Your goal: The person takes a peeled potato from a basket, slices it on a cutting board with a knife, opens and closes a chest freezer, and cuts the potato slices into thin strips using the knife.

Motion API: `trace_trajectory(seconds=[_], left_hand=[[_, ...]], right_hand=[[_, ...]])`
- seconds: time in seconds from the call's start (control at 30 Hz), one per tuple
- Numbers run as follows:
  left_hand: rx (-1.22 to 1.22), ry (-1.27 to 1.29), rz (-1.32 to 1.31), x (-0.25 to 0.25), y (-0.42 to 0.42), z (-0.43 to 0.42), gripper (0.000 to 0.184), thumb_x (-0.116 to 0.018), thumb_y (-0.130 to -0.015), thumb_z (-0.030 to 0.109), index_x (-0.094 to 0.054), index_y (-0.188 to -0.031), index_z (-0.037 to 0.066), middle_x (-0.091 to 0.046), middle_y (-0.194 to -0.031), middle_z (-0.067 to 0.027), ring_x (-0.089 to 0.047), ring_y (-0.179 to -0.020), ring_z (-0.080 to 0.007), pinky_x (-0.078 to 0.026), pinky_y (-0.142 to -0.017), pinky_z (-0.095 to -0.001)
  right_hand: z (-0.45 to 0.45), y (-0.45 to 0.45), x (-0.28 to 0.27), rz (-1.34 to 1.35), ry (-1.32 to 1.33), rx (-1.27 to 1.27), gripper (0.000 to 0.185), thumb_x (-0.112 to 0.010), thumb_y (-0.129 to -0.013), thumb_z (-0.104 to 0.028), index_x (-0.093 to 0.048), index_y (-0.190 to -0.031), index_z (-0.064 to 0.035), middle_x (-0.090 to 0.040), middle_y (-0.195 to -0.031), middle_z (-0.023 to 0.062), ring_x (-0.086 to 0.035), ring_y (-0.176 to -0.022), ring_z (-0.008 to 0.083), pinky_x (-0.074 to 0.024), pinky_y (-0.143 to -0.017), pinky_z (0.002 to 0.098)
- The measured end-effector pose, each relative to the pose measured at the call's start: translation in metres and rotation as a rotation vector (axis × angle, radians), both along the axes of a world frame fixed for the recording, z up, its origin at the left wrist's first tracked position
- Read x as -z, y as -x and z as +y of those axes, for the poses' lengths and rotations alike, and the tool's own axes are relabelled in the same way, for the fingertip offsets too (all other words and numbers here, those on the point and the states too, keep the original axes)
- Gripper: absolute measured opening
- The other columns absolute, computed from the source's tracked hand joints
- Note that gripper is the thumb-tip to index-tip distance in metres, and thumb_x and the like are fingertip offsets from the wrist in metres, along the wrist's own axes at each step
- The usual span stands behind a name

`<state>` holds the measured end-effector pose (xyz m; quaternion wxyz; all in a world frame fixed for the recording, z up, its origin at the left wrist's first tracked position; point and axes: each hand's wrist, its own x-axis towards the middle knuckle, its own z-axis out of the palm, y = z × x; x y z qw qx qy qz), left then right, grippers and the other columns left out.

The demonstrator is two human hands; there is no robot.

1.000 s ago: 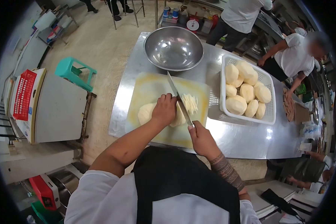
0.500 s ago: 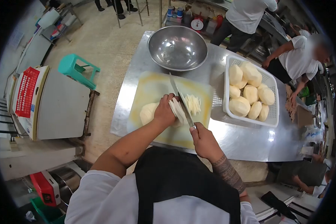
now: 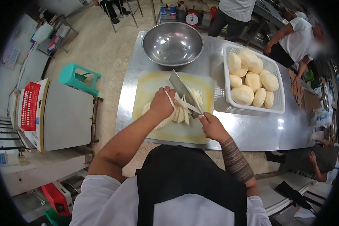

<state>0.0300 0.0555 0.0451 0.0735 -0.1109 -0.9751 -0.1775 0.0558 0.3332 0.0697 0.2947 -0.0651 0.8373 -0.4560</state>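
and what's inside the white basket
Pale peeled vegetables lie piled in the basket. They cover much of its bottom, so anything beneath them cannot be seen.

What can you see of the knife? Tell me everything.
The kitchen knife has a broad, metal-looking blade, its flat side showing. The right hand grips its handle, mostly hidden. It slants over the cutting board, tip away from the person, with thin pale strips to its right and slices apparently touching it near the handle.

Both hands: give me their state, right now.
Left hand: curled over the pale slices; whether gripping cannot be told.
Right hand: closed, holding the knife.
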Motion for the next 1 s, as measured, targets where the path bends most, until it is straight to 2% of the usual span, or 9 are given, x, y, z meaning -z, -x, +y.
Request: trace_trajectory(seconds=[0.03,0.23,0.43,0.53,0.67,0.77,0.87,0.93,1.0], left_hand=[[0.034,0.116,-0.054,-0.016,0.002,-0.006,0.015,-0.064,-0.088,0.007,-0.062,-0.101,0.000,-0.063,-0.107,-0.0211,-0.063,-0.099,-0.0405,-0.053,-0.086,-0.0519],[0.404,0.101,-0.201,-0.049,0.007,-0.014,0.037,-0.071,-0.086,0.014,-0.068,-0.121,0.007,-0.065,-0.114,-0.0154,-0.065,-0.107,-0.0350,-0.057,-0.086,-0.0483],[0.790,0.204,0.039,-0.021,0.028,-0.002,0.035,-0.072,-0.086,0.019,-0.074,-0.120,0.014,-0.067,-0.124,-0.0101,-0.064,-0.105,-0.0290,-0.057,-0.091,-0.0421],[0.820,0.360,-0.264,-0.035,0.047,0.011,0.030,-0.071,-0.087,0.020,-0.075,-0.117,0.013,-0.067,-0.127,-0.0099,-0.063,-0.109,-0.0299,-0.056,-0.094,-0.0409],[0.669,0.359,-0.165,-0.026,0.065,0.014,0.023,-0.069,-0.091,0.020,-0.076,-0.110,0.010,-0.070,-0.122,-0.0096,-0.064,-0.112,-0.0312,-0.056,-0.094,-0.0437],[0.540,0.333,-0.038,-0.013,0.066,0.013,0.021,-0.066,-0.093,0.017,-0.077,-0.108,0.007,-0.072,-0.117,-0.0112,-0.066,-0.110,-0.0326,-0.057,-0.092,-0.0458],[0.457,0.561,-0.269,-0.078,0.056,0.032,0.023,-0.064,-0.093,0.011,-0.079,-0.109,0.004,-0.075,-0.114,-0.0149,-0.071,-0.107,-0.0347,-0.059,-0.087,-0.0471],[0.390,0.615,-0.586,-0.092,0.057,0.033,0.025,-0.064,-0.091,0.006,-0.080,-0.109,0.002,-0.077,-0.113,-0.0177,-0.074,-0.104,-0.0362,-0.061,-0.083,-0.0474],[0.404,0.702,-0.652,-0.095,0.065,0.030,0.025,-0.064,-0.089,0.004,-0.081,-0.107,0.002,-0.078,-0.112,-0.0184,-0.076,-0.103,-0.0367,-0.061,-0.080,-0.0473]], right_hand=[[-0.003,0.001,-0.030,-0.153,0.033,0.061,0.039,-0.058,-0.110,-0.034,-0.062,-0.099,0.0028,-0.060,-0.072,0.0170,-0.060,-0.066,0.0301,-0.0494,-0.066,0.0426],[0.000,-0.009,-0.068,0.166,-0.067,0.038,0.036,-0.060,-0.109,-0.032,-0.063,-0.102,0.0032,-0.065,-0.077,0.0199,-0.064,-0.071,0.0343,-0.0510,-0.070,0.0441],[0.008,-0.014,-0.067,0.187,-0.047,0.106,0.035,-0.061,-0.109,-0.031,-0.064,-0.104,0.0036,-0.066,-0.079,0.0198,-0.065,-0.073,0.0343,-0.0509,-0.071,0.0440],[0.014,-0.018,-0.066,0.147,-0.037,0.165,0.035,-0.061,-0.109,-0.031,-0.064,-0.105,0.0037,-0.065,-0.078,0.0185,-0.062,-0.071,0.0311,-0.0502,-0.070,0.0423],[0.016,-0.022,-0.076,0.041,-0.029,0.235,0.036,-0.061,-0.109,-0.032,-0.065,-0.105,0.0033,-0.062,-0.074,0.0142,-0.057,-0.068,0.0235,-0.0488,-0.068,0.0393],[0.020,-0.027,-0.056,0.172,0.031,0.235,0.033,-0.058,-0.112,-0.032,-0.062,-0.099,-0.0015,-0.053,-0.065,-0.0008,-0.046,-0.052,0.0081,-0.0421,-0.049,0.0291],[0.017,-0.032,-0.063,0.190,0.010,0.281,0.036,-0.060,-0.110,-0.033,-0.064,-0.099,0.0011,-0.057,-0.069,0.0081,-0.053,-0.062,0.0165,-0.0469,-0.062,0.0351],[0.015,-0.032,-0.065,0.118,0.022,0.319,0.036,-0.060,-0.110,-0.033,-0.064,-0.099,0.0008,-0.058,-0.068,0.0074,-0.053,-0.060,0.0165,-0.0469,-0.061,0.0348],[0.011,-0.029,-0.067,0.109,0.019,0.321,0.037,-0.061,-0.109,-0.034,-0.064,-0.098,0.0012,-0.058,-0.067,0.0066,-0.052,-0.060,0.0164,-0.0467,-0.060,0.0347]])
